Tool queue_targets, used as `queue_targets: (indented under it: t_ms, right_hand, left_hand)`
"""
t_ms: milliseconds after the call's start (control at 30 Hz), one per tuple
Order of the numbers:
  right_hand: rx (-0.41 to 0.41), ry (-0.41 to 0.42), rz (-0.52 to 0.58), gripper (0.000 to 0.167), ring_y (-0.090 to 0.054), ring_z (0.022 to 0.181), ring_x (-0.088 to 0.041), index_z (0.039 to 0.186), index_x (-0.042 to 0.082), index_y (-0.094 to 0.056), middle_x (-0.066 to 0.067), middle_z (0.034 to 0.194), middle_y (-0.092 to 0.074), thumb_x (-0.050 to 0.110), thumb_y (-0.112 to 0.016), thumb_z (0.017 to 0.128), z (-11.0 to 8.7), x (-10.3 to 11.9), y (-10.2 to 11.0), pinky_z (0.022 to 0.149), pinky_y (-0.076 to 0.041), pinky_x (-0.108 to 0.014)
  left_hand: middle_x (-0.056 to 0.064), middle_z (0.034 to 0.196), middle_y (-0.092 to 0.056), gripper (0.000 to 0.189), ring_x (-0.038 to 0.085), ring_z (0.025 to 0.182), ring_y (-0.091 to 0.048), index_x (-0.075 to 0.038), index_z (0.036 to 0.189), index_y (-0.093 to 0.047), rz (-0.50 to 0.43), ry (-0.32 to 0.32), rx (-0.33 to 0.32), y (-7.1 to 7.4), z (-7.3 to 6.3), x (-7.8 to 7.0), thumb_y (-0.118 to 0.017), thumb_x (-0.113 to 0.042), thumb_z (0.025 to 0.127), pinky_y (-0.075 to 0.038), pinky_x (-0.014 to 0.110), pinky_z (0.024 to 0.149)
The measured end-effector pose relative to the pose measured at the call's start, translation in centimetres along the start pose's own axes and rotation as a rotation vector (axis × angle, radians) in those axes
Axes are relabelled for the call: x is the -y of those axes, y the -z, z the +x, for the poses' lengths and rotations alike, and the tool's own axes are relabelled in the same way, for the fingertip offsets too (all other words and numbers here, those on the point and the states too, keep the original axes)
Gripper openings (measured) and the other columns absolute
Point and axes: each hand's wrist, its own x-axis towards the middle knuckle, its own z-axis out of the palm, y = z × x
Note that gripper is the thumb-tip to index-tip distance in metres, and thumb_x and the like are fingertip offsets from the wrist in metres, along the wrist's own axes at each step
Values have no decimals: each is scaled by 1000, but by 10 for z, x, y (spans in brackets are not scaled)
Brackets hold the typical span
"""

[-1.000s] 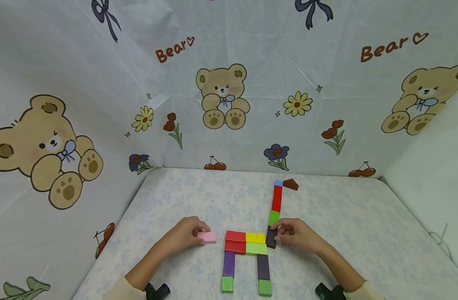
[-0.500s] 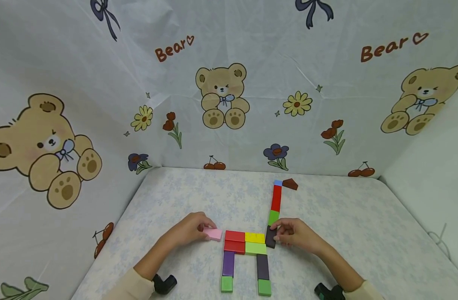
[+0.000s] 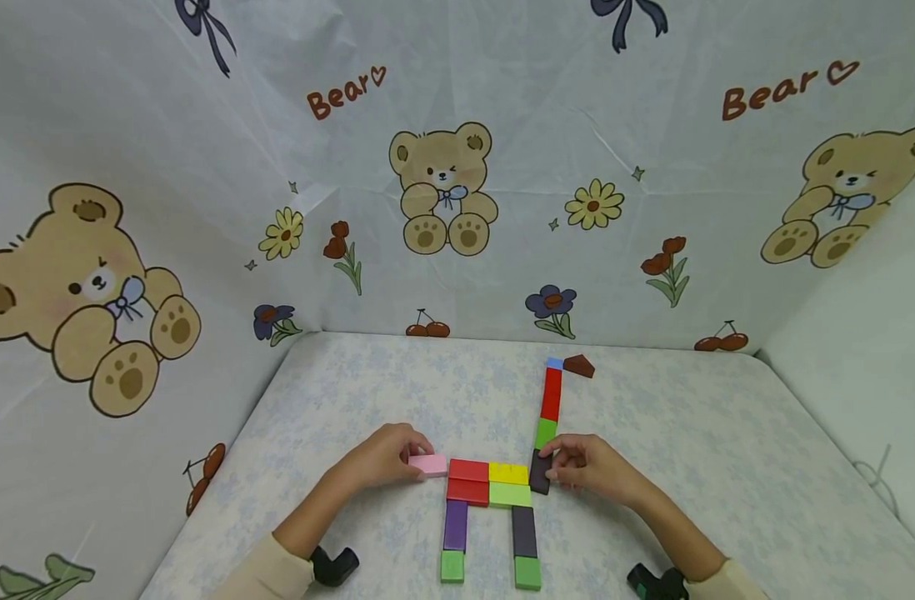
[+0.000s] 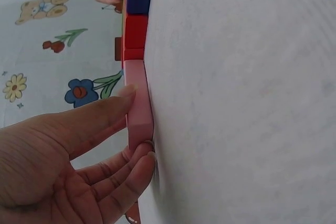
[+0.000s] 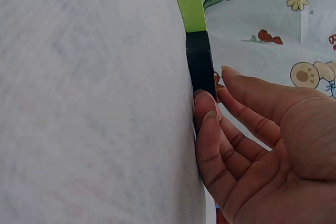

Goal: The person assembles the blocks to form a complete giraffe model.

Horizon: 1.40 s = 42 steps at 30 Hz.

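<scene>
In the head view my left hand [image 3: 388, 454] pinches a pink block [image 3: 431, 465], thumb and fingers on it. Its right end meets the upper red block [image 3: 468, 470]; the left wrist view shows the pink block [image 4: 137, 95] end to end with red. My right hand [image 3: 596, 468] touches a black block [image 3: 540, 473]. In the right wrist view its fingers [image 5: 209, 135] are bent loosely against that block's end, with the thumb a little apart. Above the black block a green block [image 3: 546, 433], a red strip [image 3: 551, 395] and a small blue block [image 3: 554, 363] form a column.
Yellow [image 3: 508, 474] and lime blocks [image 3: 510, 496] lie beside the red ones. Below hang a purple block [image 3: 455, 525] and a dark grey block [image 3: 525, 532], each ending in green. A brown piece [image 3: 579, 366] lies by the blue block. Bear-print cloth surrounds the table [image 3: 352, 383].
My left hand has moved right with the pink block, closing the gap to the red block. The right hand stays at the black block.
</scene>
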Motion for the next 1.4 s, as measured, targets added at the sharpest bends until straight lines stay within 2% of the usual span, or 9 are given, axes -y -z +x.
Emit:
queue_targets:
  t_ms: [433, 833, 1400]
  right_hand:
    - [-11, -12, -2, 27, -61, 68, -22, 116, 4, -68, -10, 89, -68, 13, -76, 92, 1, 0, -1, 59, -53, -28]
    - [-6, -2, -5, 26, -62, 68, -23, 115, 3, -68, -11, 88, -67, 12, -75, 92, 1, 1, -1, 58, -52, -27]
    - [0, -2, -1, 26, -62, 68, -22, 116, 3, -68, -11, 89, -67, 12, -74, 93, 0, 0, 0, 59, -53, -28]
  left_hand:
    - [-1, 84, -63, 33, 13, 74, -54, -10, 112, -77, -27, 76, 42, 0, -3, -4, -86, -10, 80, -48, 28, 64]
    - [3, 86, -65, 35, 13, 74, -53, -6, 111, -76, -53, 46, 38, 1, -6, -6, -88, -10, 78, -46, 28, 63]
    - [3, 89, -66, 35, 14, 76, -55, -8, 114, -76, -56, 58, 44, 0, -6, -2, -86, -10, 81, -49, 28, 65]
